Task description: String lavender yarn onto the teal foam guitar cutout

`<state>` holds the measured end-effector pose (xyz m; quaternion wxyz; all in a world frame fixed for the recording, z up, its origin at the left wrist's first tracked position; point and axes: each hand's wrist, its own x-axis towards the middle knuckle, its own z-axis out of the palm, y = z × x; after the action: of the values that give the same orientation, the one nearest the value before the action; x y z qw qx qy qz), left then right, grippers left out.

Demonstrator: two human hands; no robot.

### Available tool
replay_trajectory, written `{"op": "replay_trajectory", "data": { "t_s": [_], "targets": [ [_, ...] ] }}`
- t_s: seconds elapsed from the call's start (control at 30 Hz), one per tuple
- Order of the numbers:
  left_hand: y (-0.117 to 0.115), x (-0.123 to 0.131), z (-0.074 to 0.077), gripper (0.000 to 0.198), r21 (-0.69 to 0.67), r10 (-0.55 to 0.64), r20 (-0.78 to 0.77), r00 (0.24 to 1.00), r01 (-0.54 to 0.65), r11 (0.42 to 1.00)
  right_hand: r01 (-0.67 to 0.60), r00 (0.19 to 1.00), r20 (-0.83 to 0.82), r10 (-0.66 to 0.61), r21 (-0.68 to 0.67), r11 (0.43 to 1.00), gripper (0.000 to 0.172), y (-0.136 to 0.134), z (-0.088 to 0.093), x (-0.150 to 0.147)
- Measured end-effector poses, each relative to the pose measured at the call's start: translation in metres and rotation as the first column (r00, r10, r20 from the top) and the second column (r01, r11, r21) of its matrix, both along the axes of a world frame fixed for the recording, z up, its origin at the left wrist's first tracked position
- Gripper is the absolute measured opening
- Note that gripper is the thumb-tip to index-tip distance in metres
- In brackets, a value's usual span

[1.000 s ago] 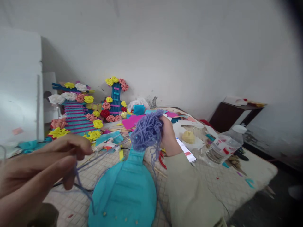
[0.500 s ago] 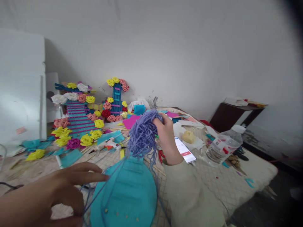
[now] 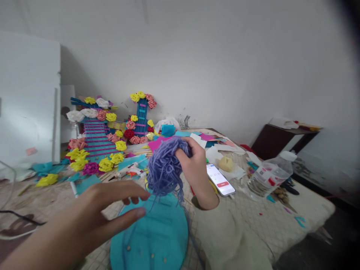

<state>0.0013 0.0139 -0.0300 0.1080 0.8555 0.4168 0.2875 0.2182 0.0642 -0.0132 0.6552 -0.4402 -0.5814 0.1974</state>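
My right hand is closed around the upper right side of a loose bundle of purple yarn, holding it above a turquoise rounded board. Small pale pegs stud the board's near part, and faint raised bars cross it. Strands trail from the bundle down the board's right side. My left hand hovers over the board's left part, thumb and fingers apart, just left of the yarn. No object shows between those fingers, though a thin strand there would be hard to make out.
Paper-flower guitar-like pieces stand against the wall at the back left. A glue gun lies among turquoise paper scraps. To the right are a lit phone, a yellow lump and a tilted plastic bottle. Cables cross the left edge.
My left hand has moved right and up toward the yarn, its thumb now extended. The strand stretched beside it no longer shows. My right hand still holds the bundle, slightly lower.
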Motion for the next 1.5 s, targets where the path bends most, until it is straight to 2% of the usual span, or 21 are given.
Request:
{"op": "replay_trajectory", "data": {
  "t_s": [0.13, 0.27, 0.37, 0.43, 0.5, 0.57, 0.6, 0.67, 0.7, 0.8, 0.9, 1.0, 1.1, 1.17, 1.2, 1.23, 1.33, 1.4, 1.43, 1.5],
  "targets": [
    [0.012, 0.035, 0.008, 0.025, 0.048, 0.099, 0.080, 0.992, -0.103, 0.994, -0.037, 0.998, 0.048, 0.034, 0.050, 0.998, 0.015, -0.010, -0.001, -0.008],
    [0.019, 0.046, 0.003, 0.020, 0.059, 0.197, 0.166, 0.966, -0.210, 0.976, -0.059, 0.996, 0.069, 0.054, 0.073, 0.996, 0.015, -0.015, -0.001, -0.014],
    [0.024, 0.043, 0.004, 0.018, 0.012, 0.132, 0.205, 0.970, -0.137, 0.990, -0.098, 0.994, 0.043, 0.097, 0.030, 0.995, 0.015, -0.015, -0.002, -0.015],
    [0.026, 0.040, 0.007, 0.017, -0.046, 0.057, 0.267, 0.962, -0.047, 0.998, -0.194, 0.980, -0.060, 0.191, -0.040, 0.980, 0.010, -0.013, -0.004, -0.015],
    [0.026, 0.039, 0.010, 0.017, -0.085, 0.018, 0.337, 0.941, 0.011, 0.996, -0.345, 0.920, -0.237, 0.314, -0.103, 0.933, 0.007, -0.009, -0.007, -0.016],
    [0.025, 0.038, 0.012, 0.017, -0.088, 0.010, 0.400, 0.916, 0.028, 0.996, -0.479, 0.833, -0.384, 0.399, -0.140, 0.866, 0.015, -0.007, -0.010, -0.017],
    [0.025, 0.038, 0.013, 0.016, -0.085, 0.015, 0.431, 0.902, 0.024, 0.996, -0.519, 0.809, -0.408, 0.423, -0.159, 0.840, 0.022, -0.006, -0.011, -0.018],
    [0.024, 0.036, 0.013, 0.015, -0.085, 0.020, 0.473, 0.881, 0.023, 0.996, -0.554, 0.808, -0.359, 0.468, -0.189, 0.811, 0.034, -0.007, -0.012, -0.019],
    [0.025, 0.035, 0.013, 0.014, -0.085, 0.016, 0.485, 0.874, 0.028, 0.996, -0.558, 0.815, -0.312, 0.488, -0.195, 0.807, 0.035, -0.008, -0.011, -0.020],
    [0.027, 0.030, 0.013, 0.013, -0.069, 0.003, 0.505, 0.863, 0.037, 0.997, -0.571, 0.816, -0.254, 0.520, -0.206, 0.795, 0.018, -0.009, -0.008, -0.019],
    [0.028, 0.027, 0.015, 0.012, -0.068, 0.020, 0.497, 0.868, 0.016, 0.998, -0.654, 0.752, -0.335, 0.568, -0.264, 0.709, 0.022, -0.007, -0.007, -0.013],
    [0.028, 0.027, 0.017, 0.012, -0.053, 0.008, 0.465, 0.886, 0.018, 0.998, -0.731, 0.682, -0.341, 0.647, -0.292, 0.617, 0.024, 0.000, -0.008, -0.008],
    [0.027, 0.028, 0.017, 0.012, -0.039, -0.045, 0.447, 0.893, 0.070, 0.997, -0.788, 0.613, -0.307, 0.728, -0.315, 0.530, 0.038, 0.005, -0.011, -0.005],
    [0.026, 0.029, 0.017, 0.013, -0.045, -0.076, 0.445, 0.892, 0.107, 0.993, -0.812, 0.572, -0.302, 0.762, -0.338, 0.476, 0.038, 0.006, -0.012, -0.006],
    [0.025, 0.029, 0.017, 0.014, -0.045, -0.085, 0.449, 0.890, 0.117, 0.992, -0.808, 0.579, -0.311, 0.754, -0.343, 0.479, 0.036, 0.007, -0.013, -0.008],
    [0.025, 0.029, 0.017, 0.015, -0.035, -0.087, 0.457, 0.885, 0.116, 0.993, -0.787, 0.611, -0.329, 0.720, -0.345, 0.511, 0.035, 0.007, -0.014, -0.009],
    [0.022, 0.028, 0.016, 0.017, 0.007, -0.043, 0.475, 0.879, 0.044, 0.999, -0.604, 0.790, -0.379, 0.482, -0.347, 0.717, 0.040, 0.005, -0.014, -0.012],
    [0.021, 0.028, 0.015, 0.018, 0.030, -0.028, 0.515, 0.857, 0.014, 0.999, -0.458, 0.871, -0.348, 0.347, -0.320, 0.829, 0.044, 0.005, -0.014, -0.011],
    [0.020, 0.028, 0.015, 0.019, 0.018, -0.026, 0.546, 0.838, 0.019, 1.000, -0.421, 0.887, -0.326, 0.327, -0.281, 0.862, 0.041, 0.005, -0.014, -0.011],
    [0.018, 0.029, 0.015, 0.021, -0.059, -0.011, 0.613, 0.790, 0.060, 0.996, -0.412, 0.889, -0.295, 0.352, -0.176, 0.894, 0.032, 0.006, -0.014, -0.009]
  ]
}}
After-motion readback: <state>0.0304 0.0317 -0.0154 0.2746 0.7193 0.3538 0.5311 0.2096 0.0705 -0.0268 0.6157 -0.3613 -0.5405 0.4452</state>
